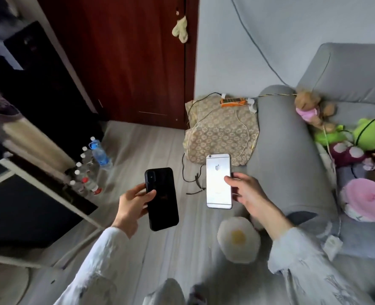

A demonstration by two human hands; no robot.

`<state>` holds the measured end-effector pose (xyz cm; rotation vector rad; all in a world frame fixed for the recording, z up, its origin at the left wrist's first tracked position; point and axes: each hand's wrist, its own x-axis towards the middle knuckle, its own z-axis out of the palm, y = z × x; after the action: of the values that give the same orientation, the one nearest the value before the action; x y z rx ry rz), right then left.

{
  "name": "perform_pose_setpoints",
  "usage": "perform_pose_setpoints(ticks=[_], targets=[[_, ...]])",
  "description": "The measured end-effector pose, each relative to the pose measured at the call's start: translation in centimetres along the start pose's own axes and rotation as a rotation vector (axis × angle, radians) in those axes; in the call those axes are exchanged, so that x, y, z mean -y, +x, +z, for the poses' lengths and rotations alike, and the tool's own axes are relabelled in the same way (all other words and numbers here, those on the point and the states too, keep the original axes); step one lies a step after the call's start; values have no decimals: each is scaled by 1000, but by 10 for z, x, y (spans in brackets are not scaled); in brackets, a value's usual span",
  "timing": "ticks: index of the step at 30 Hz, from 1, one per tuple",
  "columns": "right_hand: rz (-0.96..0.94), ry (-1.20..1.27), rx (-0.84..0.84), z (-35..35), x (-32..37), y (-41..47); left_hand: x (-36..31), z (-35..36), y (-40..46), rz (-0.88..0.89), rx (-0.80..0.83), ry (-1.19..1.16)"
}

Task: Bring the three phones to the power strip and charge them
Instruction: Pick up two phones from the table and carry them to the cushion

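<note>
My left hand (132, 205) grips a black phone (162, 199), back side up, over the floor at centre. A silver phone (218, 181), back up with its logo showing, is pinched along its right edge by my right hand (248, 191). Ahead, an orange power strip (232, 101) lies on a patterned cushion (221, 133) against the wall, with white plugs and thin cables running from it. A black cable end (196, 179) lies on the floor just beyond the phones. I see only these two phones.
A grey sofa (292, 150) with plush toys (358, 139) fills the right side. Several water bottles (89, 168) stand on the floor at left beside a dark cabinet. An egg-shaped plush (238, 238) lies on the floor below my right arm. A dark red door stands behind.
</note>
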<state>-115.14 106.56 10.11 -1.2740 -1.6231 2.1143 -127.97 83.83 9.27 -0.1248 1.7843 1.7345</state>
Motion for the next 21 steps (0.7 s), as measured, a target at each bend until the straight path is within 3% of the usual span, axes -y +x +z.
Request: perform_pose_setpoints(ticks=[15, 21], targets=[[89, -37, -111, -2, 132, 302, -101, 127, 309, -124, 19, 10], [176, -52, -141, -27, 161, 382, -123, 183, 388, -207, 41, 53]])
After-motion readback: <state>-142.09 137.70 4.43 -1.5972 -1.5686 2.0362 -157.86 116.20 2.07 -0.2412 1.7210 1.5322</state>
